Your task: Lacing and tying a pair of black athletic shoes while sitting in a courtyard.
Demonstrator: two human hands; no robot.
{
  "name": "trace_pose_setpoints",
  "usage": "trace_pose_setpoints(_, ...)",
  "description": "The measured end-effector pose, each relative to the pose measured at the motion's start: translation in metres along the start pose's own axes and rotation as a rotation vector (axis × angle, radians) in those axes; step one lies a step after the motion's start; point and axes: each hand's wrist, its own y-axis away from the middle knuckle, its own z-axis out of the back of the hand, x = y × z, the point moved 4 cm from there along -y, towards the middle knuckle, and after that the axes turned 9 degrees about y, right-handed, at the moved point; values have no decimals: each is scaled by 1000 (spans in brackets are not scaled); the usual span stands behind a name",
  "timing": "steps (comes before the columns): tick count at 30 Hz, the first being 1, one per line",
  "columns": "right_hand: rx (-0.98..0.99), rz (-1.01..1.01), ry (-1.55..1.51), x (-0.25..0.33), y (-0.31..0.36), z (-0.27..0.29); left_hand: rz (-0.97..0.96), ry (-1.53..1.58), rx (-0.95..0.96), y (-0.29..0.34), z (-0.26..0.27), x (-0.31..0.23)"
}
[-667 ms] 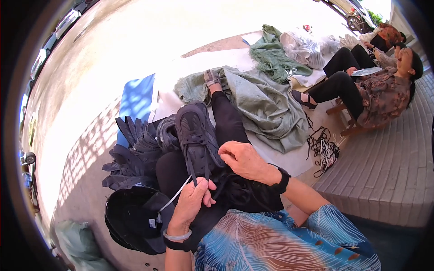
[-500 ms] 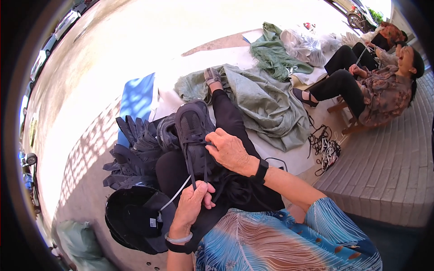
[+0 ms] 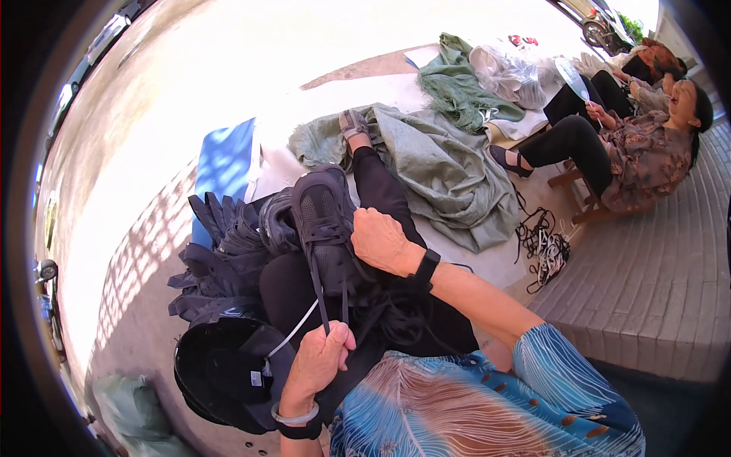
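A dark sneaker (image 3: 316, 206) rests on my lap with its toe pointing away from me. Two flat dark shoelaces (image 3: 320, 298) run from its lacing down towards me. My left hand (image 3: 320, 358) pinches the laces' lower ends between thumb and fingers. At the shoe's right side, my right hand (image 3: 383, 241) is closed, its fingers curled against the upper. What those fingers hold is hidden. A tangle of dark laces (image 3: 403, 318) lies on my lap below the right hand.
More dark shoe uppers (image 3: 221, 266) are piled to the left, beside a black cap-like item (image 3: 221, 373). Green sacking (image 3: 442, 175) spreads ahead. Loose laces (image 3: 547, 255) lie on the ground at right. A seated person (image 3: 647, 164) holds a fan (image 3: 572, 78); another sits behind.
My right hand has curled closed and moved slightly up along the shoe's side. My left hand stays on the laces, a little lower. The seated person's fan has come up into view.
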Motion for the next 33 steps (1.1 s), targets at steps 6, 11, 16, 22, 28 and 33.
trace_pose_setpoints(6,644,-285,-644,5,43,44,41,-108,100,-4,-15,-10)
trace_pose_setpoints(11,780,-440,-1474,41,72,9,-71,-249,160,-18,-42,-15)
trace_pose_setpoints(16,592,-355,-1348,16,60,-7,-108,-471,2,-32,-29,-22)
trace_pose_setpoints(22,754,-448,-1386,11,65,-5,-559,-706,-738,-74,22,-51)
trace_pose_setpoints(28,798,-454,-1566,13,62,-5,-548,-791,-740,-99,21,-51)
trace_pose_setpoints(33,807,-347,-1502,12,59,-6,-538,-871,-688,-104,23,-51)
